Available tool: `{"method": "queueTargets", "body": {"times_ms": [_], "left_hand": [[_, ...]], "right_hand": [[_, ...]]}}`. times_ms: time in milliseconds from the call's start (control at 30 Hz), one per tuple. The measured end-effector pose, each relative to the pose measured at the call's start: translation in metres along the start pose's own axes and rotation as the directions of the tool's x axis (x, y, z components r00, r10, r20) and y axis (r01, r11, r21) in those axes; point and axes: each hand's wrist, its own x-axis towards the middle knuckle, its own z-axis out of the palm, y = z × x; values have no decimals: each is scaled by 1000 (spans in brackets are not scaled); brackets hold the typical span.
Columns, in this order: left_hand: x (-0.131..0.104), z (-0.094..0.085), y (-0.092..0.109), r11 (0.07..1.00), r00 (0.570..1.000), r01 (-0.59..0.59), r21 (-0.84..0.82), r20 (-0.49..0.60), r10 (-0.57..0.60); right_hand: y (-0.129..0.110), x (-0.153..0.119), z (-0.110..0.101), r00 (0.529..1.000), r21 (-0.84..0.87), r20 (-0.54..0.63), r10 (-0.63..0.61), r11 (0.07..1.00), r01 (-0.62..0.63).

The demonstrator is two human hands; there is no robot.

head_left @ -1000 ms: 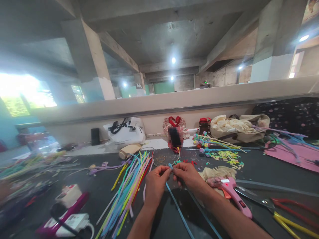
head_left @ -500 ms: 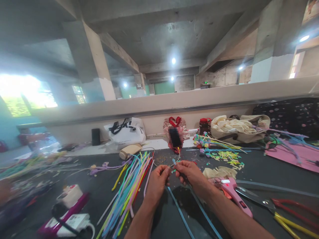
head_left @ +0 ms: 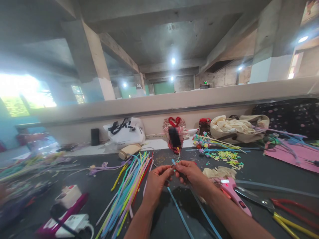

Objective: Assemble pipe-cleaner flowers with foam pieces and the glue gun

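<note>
Light-blue piece (head_left: 173, 161), small and narrow, its tip jutting up where the hands are meeting.
Right hand (head_left: 191, 173) is pinching the piece; left hand (head_left: 157, 182) is bunching close beside it, its grip impossible to tell. Two long, slim blue strips (head_left: 177, 207) are slanting below; leftward, a multicoloured bundle (head_left: 130, 196) is lying on the bench (head_left: 98, 192).

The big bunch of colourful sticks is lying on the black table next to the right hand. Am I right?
Nearly! The bunch of colourful sticks is next to the left hand, not the right hand, as the head view shows. It does lie on the black table.
</note>
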Motion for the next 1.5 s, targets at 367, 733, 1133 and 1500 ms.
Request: {"method": "queueTargets", "body": {"times_ms": [367,733,1133,1500], "left_hand": [[-1,5,2,996,999,-13,88,-46,17],[0,7,-6,987,995,-93,128,-36,98],[6,0,-14,980,1000,-26,199,6,25],[-2,0,1,1000,998,0,18,65,-1]], "right_hand": [[9,3,6,979,-366,-67,-192,918,155],[10,5,0,999,88,-42,-10,996,14],[1,3,-10,1000,208,22,-1,978,-3],[6,1,2,999,-82,8,-33,996,34]]}}
